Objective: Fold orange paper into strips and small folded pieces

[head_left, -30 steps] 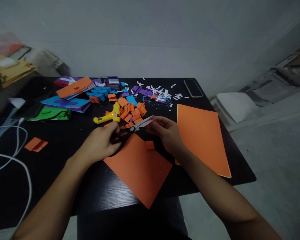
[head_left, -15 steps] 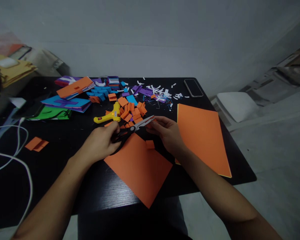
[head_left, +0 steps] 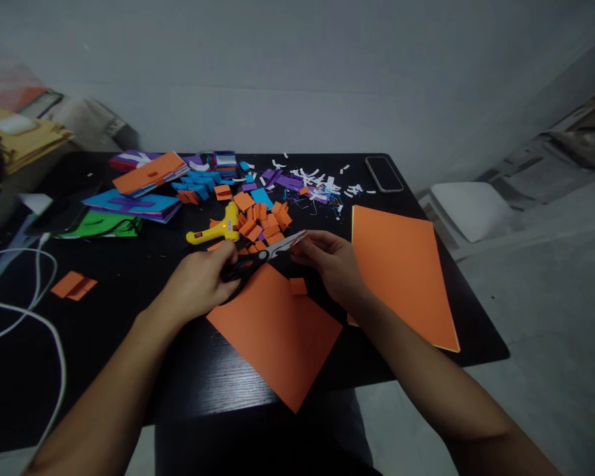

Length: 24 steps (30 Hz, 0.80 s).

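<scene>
My left hand (head_left: pixel 201 281) is closed round the black handles of a pair of scissors (head_left: pixel 272 251), whose blades point right. At the blade tips, my right hand (head_left: pixel 332 261) pinches a small orange piece of paper (head_left: pixel 299 246), partly hidden by the fingers. Below both hands an orange sheet (head_left: pixel 277 337) lies turned cornerwise at the table's front edge. One small folded orange piece (head_left: pixel 298 286) rests on its right side. Just beyond the scissors is a heap of folded orange pieces (head_left: pixel 258 221), with a yellow glue gun (head_left: pixel 218 230) at its left.
A stack of orange sheets (head_left: pixel 396 277) lies on the right of the black table (head_left: pixel 188 390). White and purple scraps (head_left: pixel 312 185) and a phone (head_left: pixel 384 174) are at the back. Stacked coloured papers (head_left: pixel 133 203) and a white cable (head_left: pixel 57 357) occupy the left. A white stool (head_left: pixel 471 210) stands beyond.
The scissor blades have closed slightly on the small orange piece. Both hands stay in nearly the same place, and the other things have not moved.
</scene>
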### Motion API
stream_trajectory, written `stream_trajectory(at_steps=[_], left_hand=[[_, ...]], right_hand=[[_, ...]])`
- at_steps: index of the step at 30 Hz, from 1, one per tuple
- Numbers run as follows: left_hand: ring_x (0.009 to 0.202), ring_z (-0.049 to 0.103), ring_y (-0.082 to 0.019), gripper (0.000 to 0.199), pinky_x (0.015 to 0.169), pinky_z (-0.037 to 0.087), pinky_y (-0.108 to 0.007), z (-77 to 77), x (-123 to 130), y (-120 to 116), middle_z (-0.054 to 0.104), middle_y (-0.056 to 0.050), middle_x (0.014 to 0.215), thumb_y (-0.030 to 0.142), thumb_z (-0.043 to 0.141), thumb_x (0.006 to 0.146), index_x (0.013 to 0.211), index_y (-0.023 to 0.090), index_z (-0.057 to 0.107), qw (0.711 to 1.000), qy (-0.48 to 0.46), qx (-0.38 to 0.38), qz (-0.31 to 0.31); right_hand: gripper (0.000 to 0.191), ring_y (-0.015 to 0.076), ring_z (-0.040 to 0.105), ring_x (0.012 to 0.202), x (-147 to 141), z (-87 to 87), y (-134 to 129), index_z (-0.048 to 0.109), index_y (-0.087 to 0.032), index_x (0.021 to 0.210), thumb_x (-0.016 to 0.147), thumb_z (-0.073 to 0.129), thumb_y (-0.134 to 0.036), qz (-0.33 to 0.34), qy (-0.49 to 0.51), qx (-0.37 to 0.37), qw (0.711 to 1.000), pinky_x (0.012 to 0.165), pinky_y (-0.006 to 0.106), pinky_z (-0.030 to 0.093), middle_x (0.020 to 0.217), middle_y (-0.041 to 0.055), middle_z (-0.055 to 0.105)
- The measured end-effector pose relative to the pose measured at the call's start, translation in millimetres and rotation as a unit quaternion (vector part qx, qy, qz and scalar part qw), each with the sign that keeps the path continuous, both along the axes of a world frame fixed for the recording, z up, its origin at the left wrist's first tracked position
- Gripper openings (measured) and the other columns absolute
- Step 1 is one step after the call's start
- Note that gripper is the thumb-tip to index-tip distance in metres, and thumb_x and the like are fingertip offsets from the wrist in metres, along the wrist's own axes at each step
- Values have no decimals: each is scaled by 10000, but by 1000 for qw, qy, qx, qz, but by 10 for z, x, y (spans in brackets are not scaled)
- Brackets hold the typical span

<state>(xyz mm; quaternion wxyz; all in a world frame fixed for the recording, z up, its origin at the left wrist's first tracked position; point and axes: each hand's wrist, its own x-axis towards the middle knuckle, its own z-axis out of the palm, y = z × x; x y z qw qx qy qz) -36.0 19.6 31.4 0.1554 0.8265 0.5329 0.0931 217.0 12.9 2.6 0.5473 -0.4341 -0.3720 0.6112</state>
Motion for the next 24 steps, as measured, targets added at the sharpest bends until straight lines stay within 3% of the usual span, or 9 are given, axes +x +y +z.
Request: stream_trajectory(at_steps=[11,17,24], left_hand=[[554,530,-181,139,564,333,-292,-3,1,8,578,2,680,300,563,746,839,237,483,1000,-27,0,6],[530,487,-150,209,570,348,-283,-25,-3,-17,545,32,621,396,620,807,798,240,480,991,-111,34,70],[537,535,-161,235,558,360,-276,-70,6,-10,594,25,632,427,651,796,807,247,501,986,-133,61,85]], right_hand=[[293,211,770,926,1,-15,2,804,-240,944,741,909,-424,-3,6,-2,1000,870,392,643,933,26,811],[284,190,751,920,-1,-46,10,772,-244,928,748,904,-420,3,6,-4,1000,880,389,634,948,16,795],[287,149,699,768,-5,-4,1,713,-232,897,755,884,-413,31,-5,2,999,579,229,550,854,1,764]])
